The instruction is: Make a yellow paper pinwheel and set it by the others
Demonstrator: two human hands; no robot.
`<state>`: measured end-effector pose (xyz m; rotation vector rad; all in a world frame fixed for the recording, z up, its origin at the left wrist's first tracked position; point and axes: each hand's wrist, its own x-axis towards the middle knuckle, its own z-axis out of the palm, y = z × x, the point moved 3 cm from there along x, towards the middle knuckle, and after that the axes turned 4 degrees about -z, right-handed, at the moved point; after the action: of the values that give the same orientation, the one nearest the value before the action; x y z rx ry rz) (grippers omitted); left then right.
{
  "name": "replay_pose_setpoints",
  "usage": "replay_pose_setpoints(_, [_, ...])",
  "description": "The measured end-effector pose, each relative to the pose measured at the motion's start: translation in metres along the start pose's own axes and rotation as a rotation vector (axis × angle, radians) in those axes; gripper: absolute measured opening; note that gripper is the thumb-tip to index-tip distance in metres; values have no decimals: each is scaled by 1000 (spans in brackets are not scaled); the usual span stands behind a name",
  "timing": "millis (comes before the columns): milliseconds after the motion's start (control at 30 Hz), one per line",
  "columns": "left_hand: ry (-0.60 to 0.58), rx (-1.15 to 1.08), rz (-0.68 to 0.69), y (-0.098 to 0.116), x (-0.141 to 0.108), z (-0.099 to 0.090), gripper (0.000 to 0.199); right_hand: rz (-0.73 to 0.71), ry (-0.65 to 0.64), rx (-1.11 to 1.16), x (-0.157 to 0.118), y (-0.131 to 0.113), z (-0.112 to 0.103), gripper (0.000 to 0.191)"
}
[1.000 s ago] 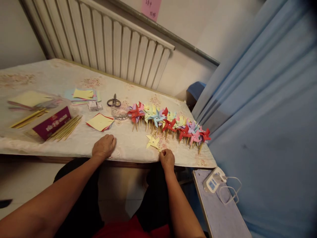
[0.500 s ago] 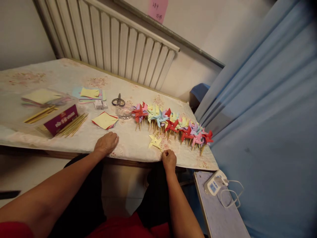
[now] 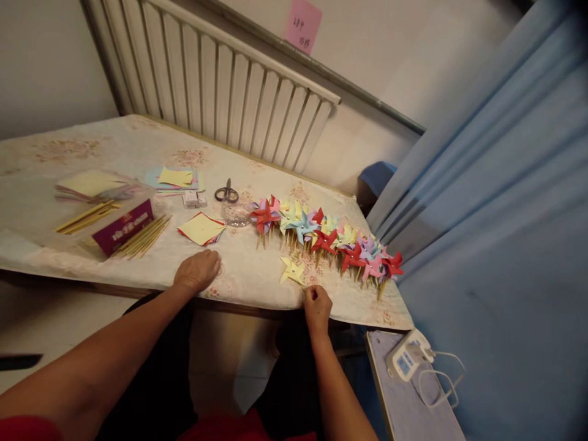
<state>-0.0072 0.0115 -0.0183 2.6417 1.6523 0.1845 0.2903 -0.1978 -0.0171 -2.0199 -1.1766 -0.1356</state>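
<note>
A yellow paper pinwheel [image 3: 293, 270] lies near the front of the table, its stick pointing toward me. My right hand [image 3: 318, 304] pinches the end of that stick at the table's edge. My left hand [image 3: 198, 270] rests on the cloth with its fingers curled in, and I see nothing in it. Just beyond it is a stack of cut paper squares [image 3: 202, 229], yellow on top with red beneath. Finished pinwheels [image 3: 324, 241] in red, pink, yellow, blue and purple lie in a long row past my right hand.
Scissors [image 3: 226, 192] and a clear dish of small pins [image 3: 237, 215] lie at mid-table. Left of them are small boxes [image 3: 193, 199], more coloured paper [image 3: 176, 177], wooden sticks [image 3: 144, 236] and a purple-labelled plastic bag [image 3: 123, 226]. A white power strip [image 3: 408, 355] sits on a side stand at right.
The view has shifted slightly, so everything sits a little lower and farther right. My right hand still pinches the pinwheel's stick, and my left hand stays resting on the cloth.
</note>
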Motion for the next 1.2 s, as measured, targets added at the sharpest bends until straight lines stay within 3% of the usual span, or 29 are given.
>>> replay_pose_setpoints(200, [9, -6, -8, -1, -1, 4, 40, -65, -102, 178, -7, -58, 45, 19])
replay_pose_setpoints(333, [23, 2, 7, -1, -1, 4, 41, -49, -184, 188, 9, -88, 82, 17])
replay_pose_setpoints(667, [-18, -15, 2, 0, -3, 0, 40, 102, -125, 18, 56, -120, 147, 24])
replay_pose_setpoints(900, [-14, -3, 4, -1, -2, 3, 39, 181, -127, -32, 66, -128, 166, 17])
replay_pose_setpoints(1200, [-11, -21, 11, -2, -1, 4, 39, 247, -117, -87, 73, -133, 169, 12])
